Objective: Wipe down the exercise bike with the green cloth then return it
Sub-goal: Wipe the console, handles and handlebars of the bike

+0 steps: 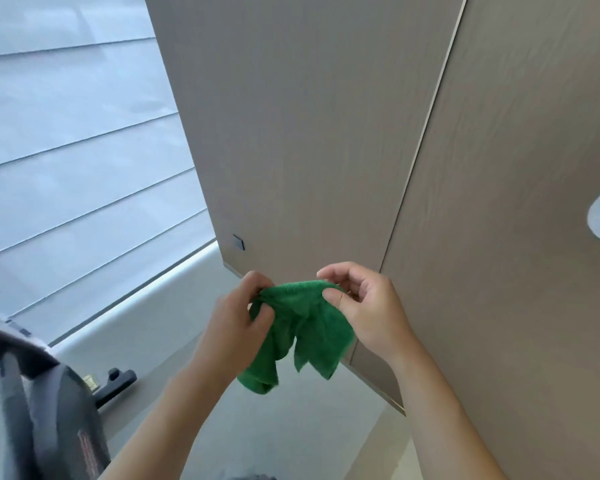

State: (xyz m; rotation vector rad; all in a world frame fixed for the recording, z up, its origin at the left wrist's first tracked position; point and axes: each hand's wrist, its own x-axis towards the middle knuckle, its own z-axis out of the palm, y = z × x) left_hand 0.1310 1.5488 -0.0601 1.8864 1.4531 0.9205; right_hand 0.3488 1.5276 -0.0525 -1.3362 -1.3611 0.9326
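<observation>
Green cloth [302, 327] hangs bunched between both hands in the lower middle of the frame, held in the air in front of a tall wood-grain panel wall [326, 116]. The left hand [236, 323] has its grip clenched on the cloth's left upper edge, fingers and thumb curled into the gathered fabric. The right hand [368, 310] pinches the right upper edge, thumb pressed on the front of the fabric and the forefinger arched over the top; its other fingers are loosely curled behind. The top edge of the cloth stretches between the two grips, and the rest droops in folds, with two loose corners hanging toward the bottom of the frame. Both forearms reach up from the bottom edge.

Part of the exercise bike [56, 420] shows at the lower left: a dark rounded housing with a grey frame tube, blurred, and a black foot bar [116, 384] sticking out to its right. The cloth is well apart from the bike. Behind the bike, a pale ledge [146, 306] runs along the base of a window covered by a white pleated blind [77, 150] that fills the upper left. A thin vertical seam [426, 133] divides the panel wall, and a small dark square fitting [238, 242] sits near the panel's lower left corner.
</observation>
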